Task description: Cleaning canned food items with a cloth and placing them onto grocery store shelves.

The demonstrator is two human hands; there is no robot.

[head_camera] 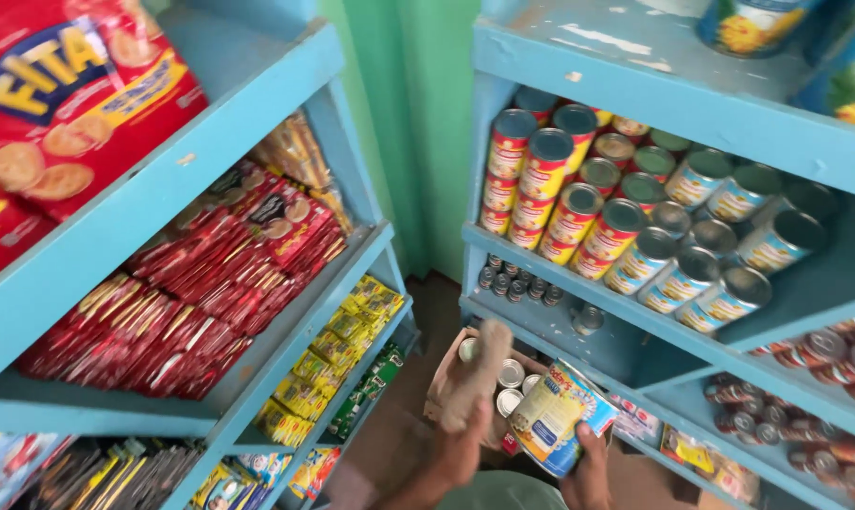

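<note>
- Nearest the camera, at 6 o'clock in the view: the person's right hand [586, 472], fingers wrapped round the lower end of a large can [558, 418] with a cream, yellow and blue label. Can attitude: tilted, top end toward 1 o'clock.
- Left hand [461, 444], just beside the can at its 9 o'clock: fingers closed round a beige cloth [481, 373] that stands up from the fist. The view is motion-blurred here.
- Cardboard box [439, 387], on the floor behind both hands: holds small silver-topped tins [510, 373], partly hidden by the cloth.
- Blue shelf unit [635, 71], 12 to 3 o'clock: one shelf carries stacked red-and-yellow cans [546, 165] at the left and blue-and-yellow labelled cans [692, 274] lying on their sides at the right. The shelf beneath carries small dark tins [517, 281].
- Second blue shelf unit [257, 85], 9 to 11 o'clock: red cracker packs [64, 104] on top, red sachets [191, 293] below, yellow packets [338, 354] lower still.
- Green wall [418, 123] between the two units.
</note>
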